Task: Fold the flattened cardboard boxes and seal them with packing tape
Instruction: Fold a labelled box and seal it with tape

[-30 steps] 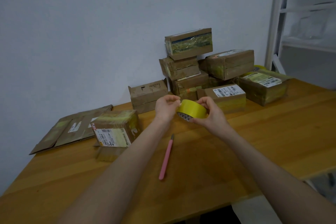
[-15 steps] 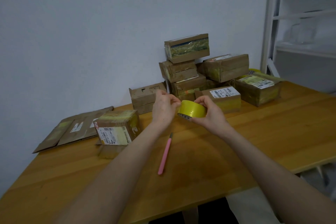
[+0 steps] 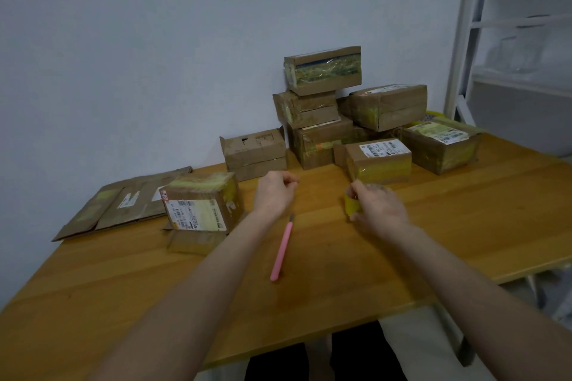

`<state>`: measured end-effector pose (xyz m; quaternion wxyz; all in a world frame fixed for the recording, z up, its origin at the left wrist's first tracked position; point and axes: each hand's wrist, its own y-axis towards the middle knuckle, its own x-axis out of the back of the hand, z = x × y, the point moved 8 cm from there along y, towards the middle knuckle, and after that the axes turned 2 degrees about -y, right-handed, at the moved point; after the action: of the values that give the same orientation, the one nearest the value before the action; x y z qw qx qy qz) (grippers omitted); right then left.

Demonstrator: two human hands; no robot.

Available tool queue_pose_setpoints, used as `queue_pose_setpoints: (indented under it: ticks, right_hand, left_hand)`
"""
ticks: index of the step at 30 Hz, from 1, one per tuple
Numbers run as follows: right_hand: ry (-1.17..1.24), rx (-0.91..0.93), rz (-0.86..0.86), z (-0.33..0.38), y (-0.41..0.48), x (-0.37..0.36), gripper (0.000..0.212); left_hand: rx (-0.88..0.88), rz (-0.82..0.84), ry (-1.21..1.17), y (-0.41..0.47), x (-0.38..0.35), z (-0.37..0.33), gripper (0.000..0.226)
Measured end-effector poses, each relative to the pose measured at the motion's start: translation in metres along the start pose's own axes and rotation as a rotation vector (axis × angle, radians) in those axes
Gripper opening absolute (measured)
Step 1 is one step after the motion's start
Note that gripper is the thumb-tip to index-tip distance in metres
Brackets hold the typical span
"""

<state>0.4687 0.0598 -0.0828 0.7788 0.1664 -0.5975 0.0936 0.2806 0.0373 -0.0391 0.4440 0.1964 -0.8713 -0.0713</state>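
Observation:
My right hand [image 3: 382,209] grips the yellow packing tape roll [image 3: 351,206] just above the table, mostly covering it. My left hand [image 3: 274,192] is held apart from it to the left, fingers curled and thumb pinched against fingertips as if on the tape's loose end. The strip between the hands is too faint to make out. A folded cardboard box [image 3: 201,210] with a white label stands left of my left hand, on a smaller piece of cardboard. Flattened cardboard boxes [image 3: 123,201] lie at the table's far left by the wall.
A pink utility knife [image 3: 282,249] lies on the wooden table [image 3: 464,226] between my forearms. Several taped boxes [image 3: 322,108] are stacked against the wall behind my hands, with one labelled box [image 3: 379,161] just beyond my right hand. A white shelf frame [image 3: 464,40] stands at the right.
My hands were together on the roll, the left picking at its edge. Now they have separated: the left moved left, the right carried the roll right and lower.

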Motion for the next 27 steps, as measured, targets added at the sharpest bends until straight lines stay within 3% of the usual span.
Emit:
queue_pose_setpoints:
  ticks: [3,6,11,13,16,20,23,27]
  right_hand:
    - [-0.034,0.018,-0.075,0.018,0.01,-0.001,0.036]
    - [0.189,0.065,-0.144,0.07,0.026,0.006,0.03]
    - [0.552,0.205,-0.081,0.192,0.044,0.002,0.047]
    - [0.558,0.227,-0.051,0.233,0.054,-0.005,0.056]
    - [0.434,0.22,0.042,0.274,0.073,-0.031,0.066]
    - [0.384,0.086,0.038,0.279,0.081,-0.059,0.066]
    - [0.564,-0.026,0.028,0.272,0.08,-0.071,0.068]
    - [0.942,-0.218,0.084,0.257,0.085,-0.089,0.069]
  left_hand:
    - [0.01,-0.037,0.017,-0.002,0.023,0.019,0.021]
    - [0.018,-0.132,0.068,0.001,0.062,0.04,0.023]
    - [0.09,-0.353,0.229,0.016,0.137,0.106,0.032]
    - [0.164,-0.323,0.261,0.022,0.153,0.133,0.039]
    - [0.255,-0.138,0.226,0.039,0.146,0.167,0.049]
    - [0.349,-0.003,0.191,0.047,0.132,0.195,0.048]
    - [0.435,-0.008,0.117,0.04,0.132,0.209,0.05]
    - [0.549,0.038,-0.291,0.026,0.123,0.221,0.052]
